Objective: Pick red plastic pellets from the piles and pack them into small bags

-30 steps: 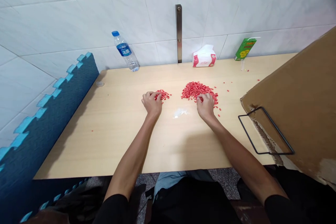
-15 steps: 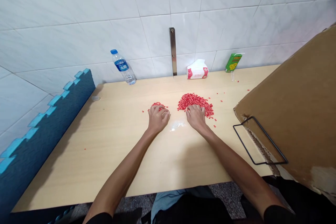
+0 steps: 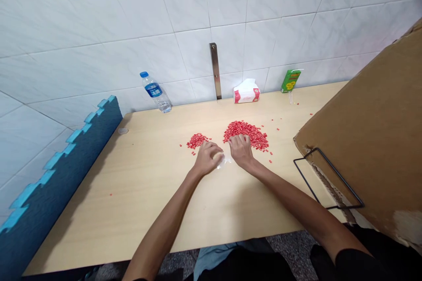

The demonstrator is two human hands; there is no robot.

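Two heaps of small red pellet-like pieces lie on the wooden table: a small pile (image 3: 197, 140) on the left and a larger pile (image 3: 250, 135) on the right. My left hand (image 3: 208, 157) is just below and right of the small pile, its fingers bent and the thumb apart from them. It reaches the edge of a clear plastic piece (image 3: 223, 162), partly hidden by the hand. At the lower left edge of the large pile, my right hand (image 3: 241, 150) has its fingers curled together. Whatever they pinch is too small to make out.
A water bottle (image 3: 155, 92), a tissue pack (image 3: 246, 93) and a green drink carton (image 3: 290, 81) stand along the tiled wall. Blue foam matting (image 3: 69, 162) borders the left side. On the right are a large cardboard box (image 3: 365, 131) and a black wire frame (image 3: 339, 175).
My left hand has moved right and toward me, off the small pile, to the clear plastic piece. My right hand has shifted slightly left along the large pile's edge. The view has tilted slightly.
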